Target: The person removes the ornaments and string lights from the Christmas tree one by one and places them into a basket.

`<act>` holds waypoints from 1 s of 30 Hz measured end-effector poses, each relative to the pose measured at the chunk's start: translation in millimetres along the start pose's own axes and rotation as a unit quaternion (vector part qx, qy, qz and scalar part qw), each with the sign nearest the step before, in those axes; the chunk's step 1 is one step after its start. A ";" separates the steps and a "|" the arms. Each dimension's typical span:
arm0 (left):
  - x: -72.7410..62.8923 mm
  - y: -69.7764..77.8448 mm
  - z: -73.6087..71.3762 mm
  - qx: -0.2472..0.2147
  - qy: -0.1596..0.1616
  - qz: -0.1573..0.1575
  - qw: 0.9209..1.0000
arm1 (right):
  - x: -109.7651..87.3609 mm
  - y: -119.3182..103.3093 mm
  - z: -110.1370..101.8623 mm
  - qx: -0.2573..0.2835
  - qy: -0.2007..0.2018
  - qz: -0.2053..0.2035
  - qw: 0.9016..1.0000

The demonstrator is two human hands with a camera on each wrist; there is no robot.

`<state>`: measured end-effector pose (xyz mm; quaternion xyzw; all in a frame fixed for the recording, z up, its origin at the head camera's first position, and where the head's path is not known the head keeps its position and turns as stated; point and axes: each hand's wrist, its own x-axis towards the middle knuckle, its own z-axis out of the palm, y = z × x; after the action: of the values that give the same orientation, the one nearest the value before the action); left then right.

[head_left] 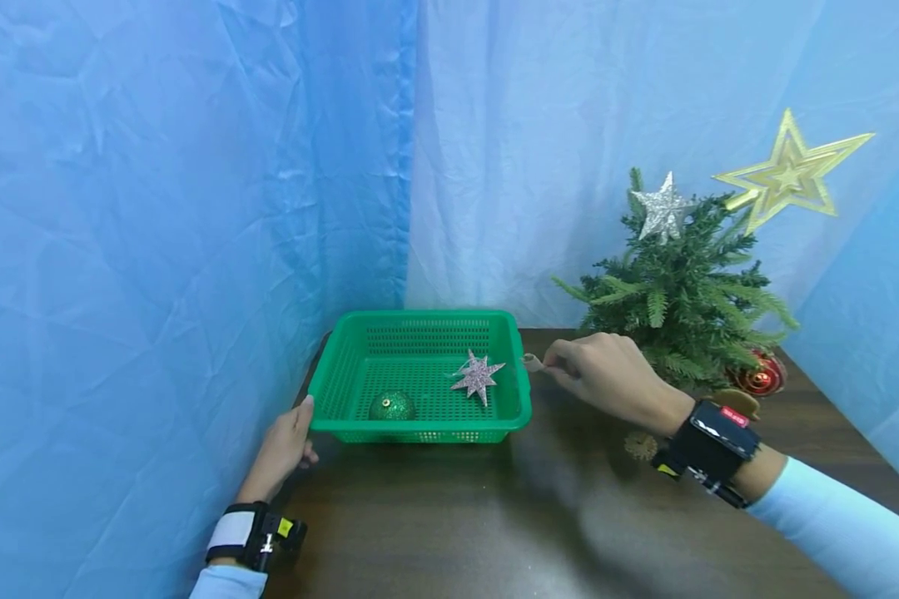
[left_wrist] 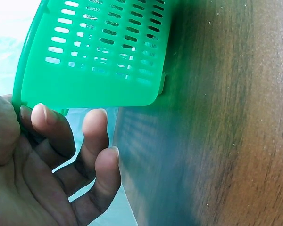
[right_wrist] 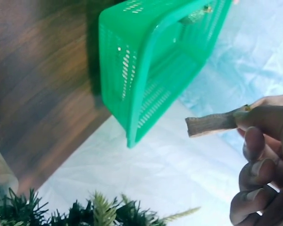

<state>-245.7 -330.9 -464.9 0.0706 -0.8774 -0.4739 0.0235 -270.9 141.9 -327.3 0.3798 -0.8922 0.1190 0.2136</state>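
A green plastic basket (head_left: pixel 427 426) with slotted walls stands on the table. In it lie a green glitter ball (head_left: pixel 392 406) and a pink glitter star (head_left: pixel 478 377). My left hand (head_left: pixel 285 445) holds the basket's near left corner by the rim, thumb on top; the left wrist view shows its other fingers curled beside the wall. Just off the basket's right side, my right hand (head_left: pixel 607 374) pinches a thin, flat tan strip (right_wrist: pixel 210 124) between thumb and forefinger. A small gold bit shows at the pinch. The strip's far part is hidden by the hand.
Right of the basket stands a small artificial Christmas tree (head_left: pixel 667 308) with a silver star (head_left: pixel 664 208), a large gold star (head_left: pixel 789 173) and a red ball (head_left: pixel 760 374). A round tan ornament (head_left: pixel 640 446) lies near my right wrist. Blue cloth (head_left: pixel 330 166) hangs behind and at both sides.
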 end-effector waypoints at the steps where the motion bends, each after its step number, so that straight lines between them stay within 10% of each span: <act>1: 0.1 -0.1 -0.1 0.000 0.000 0.001 1.000 | 1.1 -1.2 0.6 -0.001 0.001 -0.001 1.000; 30: 1.5 -1.9 1.6 -0.014 0.001 -0.005 1.000 | 33.6 -26.3 60.4 0.011 -0.035 -0.016 0.999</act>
<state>-247.2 -330.8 -467.4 0.0751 -0.8702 -0.4863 0.0227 -290.1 80.2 -363.3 0.4006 -0.8913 0.1122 0.1801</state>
